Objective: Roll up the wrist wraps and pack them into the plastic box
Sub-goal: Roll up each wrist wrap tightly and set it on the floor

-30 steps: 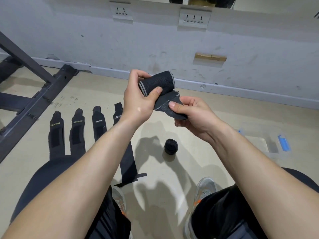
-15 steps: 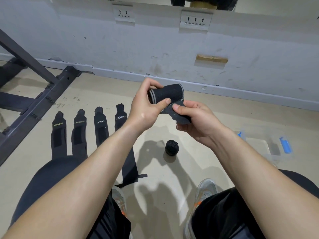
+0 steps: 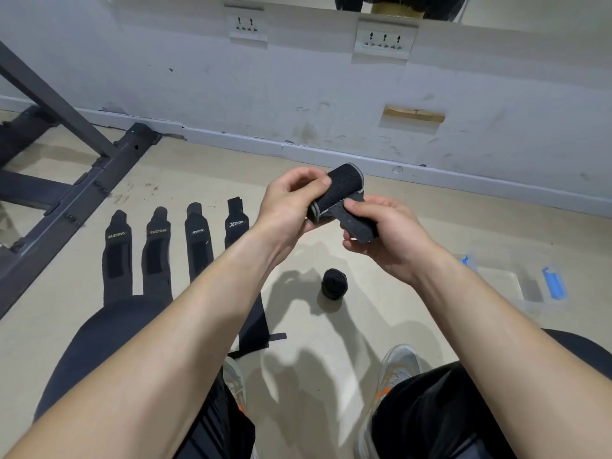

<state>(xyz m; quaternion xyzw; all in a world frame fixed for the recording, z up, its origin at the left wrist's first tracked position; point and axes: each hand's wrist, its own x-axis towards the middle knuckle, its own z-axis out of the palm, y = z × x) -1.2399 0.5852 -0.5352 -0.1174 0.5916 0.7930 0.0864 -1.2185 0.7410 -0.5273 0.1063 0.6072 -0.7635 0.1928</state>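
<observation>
A black wrist wrap [image 3: 341, 190], mostly rolled into a cylinder, is held up in front of me. My left hand [image 3: 288, 207] grips the roll with thumb and fingers. My right hand [image 3: 390, 236] pinches the loose tail end of the same wrap. A finished black roll [image 3: 333, 283] stands on the floor below the hands. Several flat wraps [image 3: 155, 250] lie side by side on the floor at the left. The clear plastic box [image 3: 506, 283] with blue latches sits on the floor at the right, partly behind my right forearm.
A dark metal gym frame [image 3: 66, 180] runs across the floor at the far left. The wall and its skirting board [image 3: 331, 154] close off the back. My knees and shoes [image 3: 397, 362] fill the lower part of the view.
Both hands have come lower and a little to the right with the wrap. The roll has turned, and the free tail in my right hand looks shorter.
</observation>
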